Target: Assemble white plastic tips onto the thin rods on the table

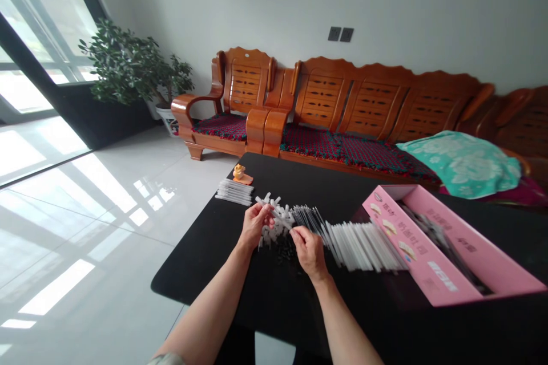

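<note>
Glossy black tabletop [192,274]: left hand [256,225] grips a white plastic rod [268,206]; right hand [309,252] pinches its end.

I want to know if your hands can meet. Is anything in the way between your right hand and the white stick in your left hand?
No, nothing visible is in the way. The white plastic stick in your left hand reaches your right hand. The heap of white plastic pieces lies lower down, on the black table, not between them.
</note>
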The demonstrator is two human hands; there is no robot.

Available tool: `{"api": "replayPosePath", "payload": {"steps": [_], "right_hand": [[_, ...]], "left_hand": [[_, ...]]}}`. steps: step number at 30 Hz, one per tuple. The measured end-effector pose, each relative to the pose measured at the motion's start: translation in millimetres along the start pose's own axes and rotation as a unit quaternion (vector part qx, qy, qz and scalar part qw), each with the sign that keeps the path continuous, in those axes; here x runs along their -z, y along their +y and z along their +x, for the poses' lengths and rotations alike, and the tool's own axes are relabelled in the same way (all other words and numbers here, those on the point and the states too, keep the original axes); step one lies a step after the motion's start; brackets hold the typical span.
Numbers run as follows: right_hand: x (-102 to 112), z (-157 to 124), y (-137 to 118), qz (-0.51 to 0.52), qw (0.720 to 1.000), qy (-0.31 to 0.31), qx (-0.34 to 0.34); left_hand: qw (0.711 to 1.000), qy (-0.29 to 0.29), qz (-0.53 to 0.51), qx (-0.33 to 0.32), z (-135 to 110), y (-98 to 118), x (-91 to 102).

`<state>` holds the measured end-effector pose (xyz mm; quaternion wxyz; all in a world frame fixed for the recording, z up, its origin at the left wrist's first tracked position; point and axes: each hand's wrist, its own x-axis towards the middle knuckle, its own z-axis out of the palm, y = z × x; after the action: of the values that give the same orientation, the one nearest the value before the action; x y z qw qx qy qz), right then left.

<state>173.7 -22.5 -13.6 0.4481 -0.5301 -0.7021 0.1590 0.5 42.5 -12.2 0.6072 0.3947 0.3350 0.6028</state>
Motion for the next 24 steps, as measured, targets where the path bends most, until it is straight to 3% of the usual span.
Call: {"api": "replayPosePath", "payload": {"steps": [16,24], "right_hand": [[-2.5,0.0,1.2,0.016,0.999,0.019,-0.032],[-3.4,-1.4,3.6,-0.002,0.999,0.031,-0.011]], "left_hand": [[1.0,0.003,0.003,-0.017,2.2,-3.6,4.0],[1.0,-0.001,0.001,-0.018,2.4,-5.7,5.4]]}}
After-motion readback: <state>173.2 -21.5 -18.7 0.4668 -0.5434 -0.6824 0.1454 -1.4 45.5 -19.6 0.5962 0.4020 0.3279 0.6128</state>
